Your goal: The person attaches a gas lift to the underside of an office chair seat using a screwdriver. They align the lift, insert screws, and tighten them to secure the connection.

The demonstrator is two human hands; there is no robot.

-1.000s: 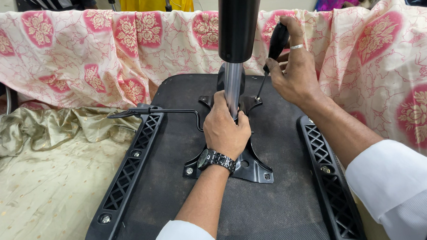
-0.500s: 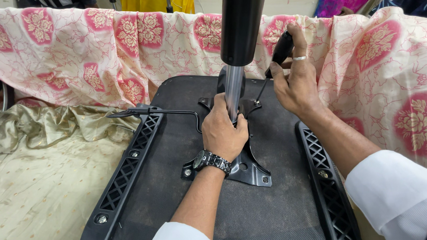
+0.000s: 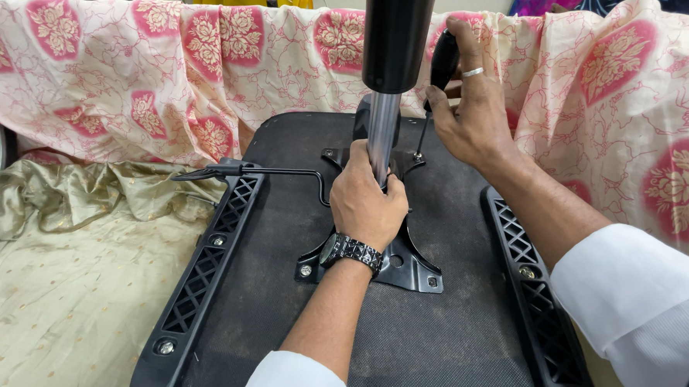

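While the view has edged closer, both grips stay put: left hand (image 3: 368,204) closed around the gas column (image 3: 382,138) at the seat's (image 3: 436,344) centre plate (image 3: 406,264); right hand (image 3: 472,110) wrapped on the lever knob (image 3: 442,58) beside the column.

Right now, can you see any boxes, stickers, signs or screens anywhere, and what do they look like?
None in view: no package, label, sign or screen.
Wristwatch: the nearest thing to one, on the left wrist, a dark metal band; its face is turned away.
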